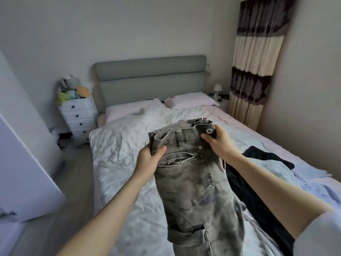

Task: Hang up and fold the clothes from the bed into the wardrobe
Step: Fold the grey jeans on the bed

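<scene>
Grey washed trousers (191, 183) up in the air over the bed (120, 150), and I've got them by the waistband. My left hand (149, 159) pinches the near corner of the band, thumb on top and fingers curled underneath. My right hand (219, 143) grips the far end just under the metal button, fingers wrapped round the cloth. The legs hang doubled down toward me, clear of the duvet as far as I can see.

This pair looks lined up and ready for a fold, but it isn't folded flat yet and it's nowhere near the wardrobe. Just behind the trousers a black garment (262, 209) lies stretched along the right side of the bed, untouched. Beside it, a pale blue top (311, 172) sits crumpled near the edge. So I'd say at least two more pieces wait after this one.

At my far left a white panel (27, 172) stands, possibly the wardrobe door, though I can't tell. My guess is we're early to midway.
</scene>
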`<act>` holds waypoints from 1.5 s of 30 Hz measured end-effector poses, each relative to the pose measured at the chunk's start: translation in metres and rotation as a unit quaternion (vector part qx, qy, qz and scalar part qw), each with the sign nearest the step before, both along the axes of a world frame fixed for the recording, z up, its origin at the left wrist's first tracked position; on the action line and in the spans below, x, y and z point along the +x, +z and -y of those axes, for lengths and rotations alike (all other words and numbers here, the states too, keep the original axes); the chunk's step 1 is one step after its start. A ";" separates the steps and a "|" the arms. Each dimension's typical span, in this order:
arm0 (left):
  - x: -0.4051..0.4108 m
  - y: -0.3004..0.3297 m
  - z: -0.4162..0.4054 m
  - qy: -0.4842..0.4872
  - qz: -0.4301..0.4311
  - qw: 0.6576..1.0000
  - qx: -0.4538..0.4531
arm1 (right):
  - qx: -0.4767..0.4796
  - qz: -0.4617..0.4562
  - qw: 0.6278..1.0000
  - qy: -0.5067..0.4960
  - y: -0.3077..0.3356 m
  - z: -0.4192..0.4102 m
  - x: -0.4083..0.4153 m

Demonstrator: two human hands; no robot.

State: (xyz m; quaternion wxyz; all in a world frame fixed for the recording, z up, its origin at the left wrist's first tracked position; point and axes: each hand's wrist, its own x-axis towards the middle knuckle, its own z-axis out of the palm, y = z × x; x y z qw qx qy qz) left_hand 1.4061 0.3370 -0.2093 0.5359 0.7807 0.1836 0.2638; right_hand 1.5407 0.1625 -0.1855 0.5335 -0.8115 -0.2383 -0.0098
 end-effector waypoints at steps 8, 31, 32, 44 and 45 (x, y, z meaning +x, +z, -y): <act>0.162 -0.174 -0.136 0.086 -0.321 0.941 0.061 | -0.297 -0.032 0.953 -0.049 -0.167 -0.134 0.145; 0.258 -0.446 -0.182 0.142 -0.261 0.955 0.011 | -0.572 0.015 0.801 0.178 -0.485 -0.158 0.157; 0.266 -0.440 -0.190 0.172 -0.262 0.947 -0.071 | -0.574 0.014 0.798 0.181 -0.484 -0.159 0.158; 0.202 -0.340 -0.149 -0.190 -0.141 0.971 -0.040 | 0.076 -0.563 0.819 -0.084 -0.383 -0.134 0.193; 0.190 -0.340 -0.140 -0.237 -0.143 0.961 -0.011 | 0.087 -0.573 0.811 -0.078 -0.375 -0.125 0.195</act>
